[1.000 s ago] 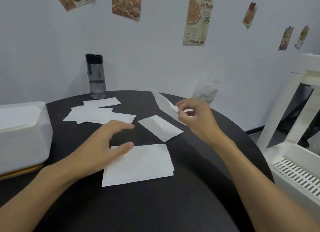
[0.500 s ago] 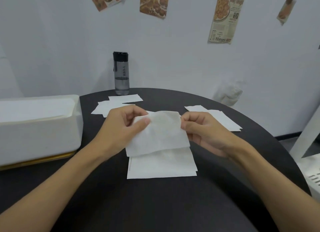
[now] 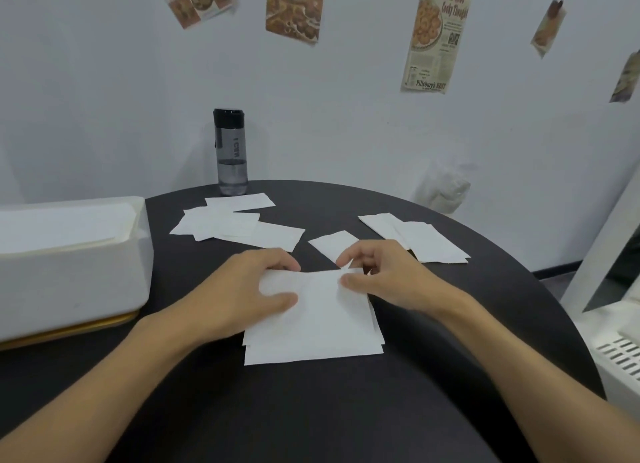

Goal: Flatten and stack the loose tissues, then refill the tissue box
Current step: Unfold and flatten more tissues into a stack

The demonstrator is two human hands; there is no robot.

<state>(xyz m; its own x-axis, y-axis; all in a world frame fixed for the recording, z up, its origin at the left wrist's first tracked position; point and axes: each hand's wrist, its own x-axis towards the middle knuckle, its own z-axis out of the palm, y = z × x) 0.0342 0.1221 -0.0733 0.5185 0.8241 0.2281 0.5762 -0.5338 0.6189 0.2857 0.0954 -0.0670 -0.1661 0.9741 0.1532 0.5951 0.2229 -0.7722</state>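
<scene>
The left hand (image 3: 256, 289) and right hand (image 3: 384, 275), pinching its far corners, have laid the tissue (image 3: 322, 310) on the stack (image 3: 311, 356) (loose tissues (image 3: 239, 225) wait at 11 o'clock).

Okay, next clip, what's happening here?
A person is stacking tissues on a black table. The left hand and right hand each pinch a far corner of the top tissue, which lies on the stack in front of them. More loose tissues lie scattered behind, not yet gathered. The white tissue box sits at the left.
</scene>
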